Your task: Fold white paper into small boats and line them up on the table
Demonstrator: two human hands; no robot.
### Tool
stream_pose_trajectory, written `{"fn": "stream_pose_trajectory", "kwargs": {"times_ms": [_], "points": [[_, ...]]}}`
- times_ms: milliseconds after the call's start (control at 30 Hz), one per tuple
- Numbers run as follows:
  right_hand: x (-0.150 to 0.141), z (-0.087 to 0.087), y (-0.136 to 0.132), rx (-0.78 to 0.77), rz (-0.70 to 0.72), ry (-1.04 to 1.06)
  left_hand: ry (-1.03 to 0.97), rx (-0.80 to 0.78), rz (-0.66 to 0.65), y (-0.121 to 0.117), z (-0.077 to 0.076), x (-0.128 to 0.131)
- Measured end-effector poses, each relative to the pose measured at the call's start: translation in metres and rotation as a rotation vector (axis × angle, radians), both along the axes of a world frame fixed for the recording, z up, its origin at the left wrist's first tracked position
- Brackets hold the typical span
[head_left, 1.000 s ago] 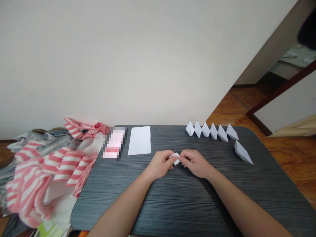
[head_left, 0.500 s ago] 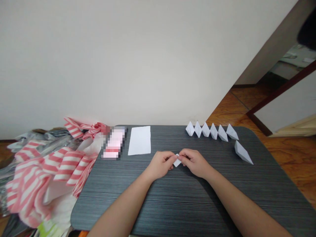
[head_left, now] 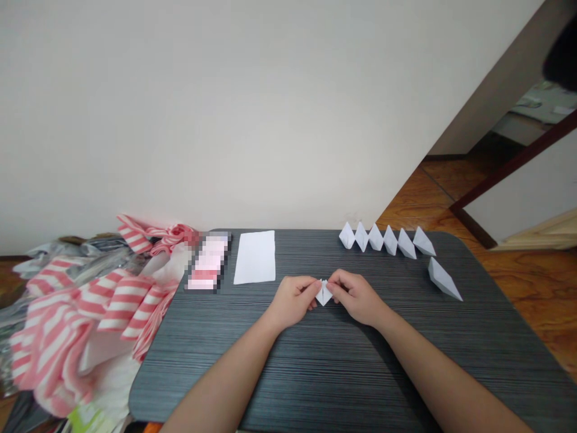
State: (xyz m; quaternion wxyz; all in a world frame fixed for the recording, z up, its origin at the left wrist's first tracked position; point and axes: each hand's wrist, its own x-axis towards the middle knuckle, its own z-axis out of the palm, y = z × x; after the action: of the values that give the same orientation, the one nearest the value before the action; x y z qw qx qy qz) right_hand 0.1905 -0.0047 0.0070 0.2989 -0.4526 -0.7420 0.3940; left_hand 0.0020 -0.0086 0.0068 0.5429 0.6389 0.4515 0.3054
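Note:
Between my hands, over the middle of the dark table, is a small piece of folded white paper with its pointed corner toward me. My left hand pinches its left upper corner between thumb and fingers. On the opposite corner my right hand has the same kind of pinch. A crease or slit runs down the paper's middle, and its top edge looks notched. My fingertips cover both its sides.
Several folded white paper boats stand in a row along the table's back right, with another paper boat closer in. White paper sheets lie back left beside a blurred-out phone-like object. Striped cloth heaps up left of the table.
The top edge of the folded paper has parted, so a notch and centre line now show where it looked like a plain diamond. Both hands have barely moved.

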Motion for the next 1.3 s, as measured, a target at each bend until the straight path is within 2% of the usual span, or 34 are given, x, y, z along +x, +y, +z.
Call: {"fn": "stream_pose_trajectory", "kwargs": {"times_ms": [300,533,867,1300], "points": [[0.004,-0.006,0.001,-0.034,-0.113,0.076,-0.167,-0.074,0.112,0.005,0.0,0.002],[0.004,-0.009,0.0,-0.077,-0.113,0.141,-0.209,-0.081,0.142,0.006,-0.002,0.001],[0.005,-0.013,0.0,-0.131,-0.168,0.29,-0.425,-0.175,0.244,0.006,-0.008,0.003],[0.0,-0.017,0.002,-0.248,-0.243,0.588,-0.608,-0.227,0.232,0.007,-0.006,0.002]]}}
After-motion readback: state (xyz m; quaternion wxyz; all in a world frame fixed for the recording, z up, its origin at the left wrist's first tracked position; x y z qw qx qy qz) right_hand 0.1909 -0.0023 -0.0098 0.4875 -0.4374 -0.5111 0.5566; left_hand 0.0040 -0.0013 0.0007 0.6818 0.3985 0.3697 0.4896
